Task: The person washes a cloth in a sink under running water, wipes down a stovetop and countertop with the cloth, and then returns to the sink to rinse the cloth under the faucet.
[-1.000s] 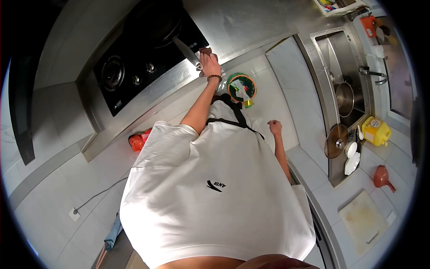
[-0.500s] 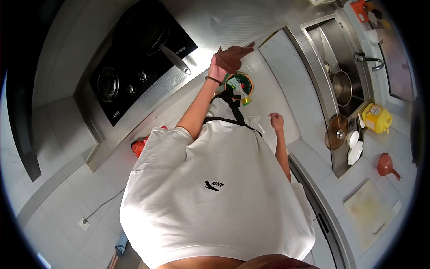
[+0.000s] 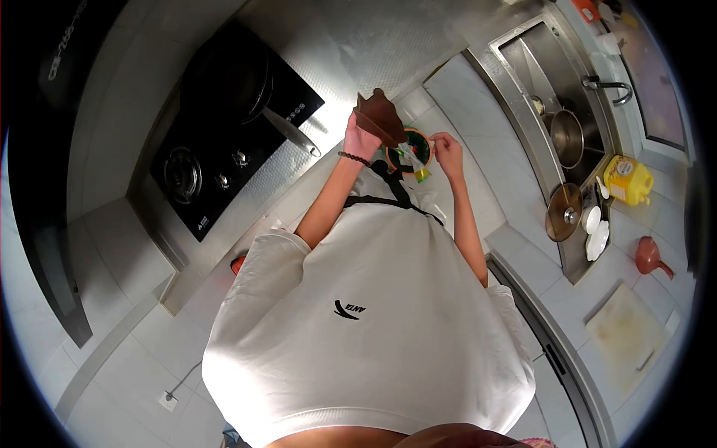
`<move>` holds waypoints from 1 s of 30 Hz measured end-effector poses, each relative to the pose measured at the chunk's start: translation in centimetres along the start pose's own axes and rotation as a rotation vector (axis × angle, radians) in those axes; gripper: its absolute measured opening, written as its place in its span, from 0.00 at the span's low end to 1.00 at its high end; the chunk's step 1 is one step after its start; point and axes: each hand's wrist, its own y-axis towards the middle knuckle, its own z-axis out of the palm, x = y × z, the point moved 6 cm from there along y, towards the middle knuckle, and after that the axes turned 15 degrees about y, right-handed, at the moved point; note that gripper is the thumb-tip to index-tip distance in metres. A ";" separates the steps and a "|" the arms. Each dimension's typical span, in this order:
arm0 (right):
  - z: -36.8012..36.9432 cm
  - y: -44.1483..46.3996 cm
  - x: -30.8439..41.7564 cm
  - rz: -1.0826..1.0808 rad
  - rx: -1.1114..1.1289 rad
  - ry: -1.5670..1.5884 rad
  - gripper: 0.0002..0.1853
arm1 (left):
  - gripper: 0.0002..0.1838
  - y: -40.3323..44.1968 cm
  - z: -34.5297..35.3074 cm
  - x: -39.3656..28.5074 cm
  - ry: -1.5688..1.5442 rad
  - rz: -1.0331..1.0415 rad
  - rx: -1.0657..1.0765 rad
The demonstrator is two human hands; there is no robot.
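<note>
My left hand (image 3: 359,140), with a beaded bracelet on its wrist, grips a folded brown cloth (image 3: 379,118) above the countertop's front edge. The cloth hides most of the fingers. My right hand (image 3: 449,154) is closed, thumb and finger drawn together beside the bin; anything between them is too small to make out. Below and between both hands stands a round bin (image 3: 429,146) with an orange rim and dark green inside, holding several wrappers. Black apron straps (image 3: 399,196) hang over the white shirt (image 3: 373,299).
On the left is a black gas stove (image 3: 216,187) bearing a dark wok with a metal handle (image 3: 291,133). Right stands a steel sink (image 3: 515,89) containing a pot (image 3: 566,140). Beside it are a glass lid (image 3: 564,213), yellow jug (image 3: 629,180), red ladle (image 3: 650,256) and cutting board (image 3: 627,336).
My right hand has moved up and inward, close to the bin's rim. My left hand has come slightly down with the brown cloth, which now hangs more bunched. The whole view has shifted a little.
</note>
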 end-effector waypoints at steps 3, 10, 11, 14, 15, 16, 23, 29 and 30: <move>-0.7 0.8 -0.9 -0.001 -0.061 0.008 0.09 | 0.30 1.7 -0.9 -0.7 -0.006 0.111 -0.061; -2.9 1.9 -2.6 -0.102 -0.094 -0.127 0.09 | 0.30 4.7 0.1 -4.4 0.250 0.384 -0.462; -3.1 2.0 -2.6 -0.108 -0.097 -0.126 0.09 | 0.30 5.8 0.0 -4.1 0.251 0.386 -0.455; -4.2 2.0 -3.4 -0.061 -0.118 -0.205 0.09 | 0.31 7.1 1.9 -5.4 1.304 0.668 -0.653; -4.7 2.1 -3.6 -0.075 -0.129 -0.227 0.09 | 0.31 8.0 1.7 -4.4 1.480 0.461 -0.661; -5.1 2.3 -3.7 -0.091 -0.140 -0.250 0.09 | 0.31 9.5 1.3 -3.6 1.650 0.473 -0.611; -8.5 1.7 -2.6 -0.011 -0.155 -0.229 0.09 | 0.30 18.1 0.7 -3.2 2.430 0.703 -0.621; -14.0 1.9 -4.0 0.054 -0.157 -0.194 0.09 | 0.27 27.3 3.1 -5.6 2.486 0.880 -0.459; -15.3 1.5 -4.2 0.061 -0.158 -0.195 0.09 | 0.27 28.7 3.8 -5.3 2.466 0.828 -0.352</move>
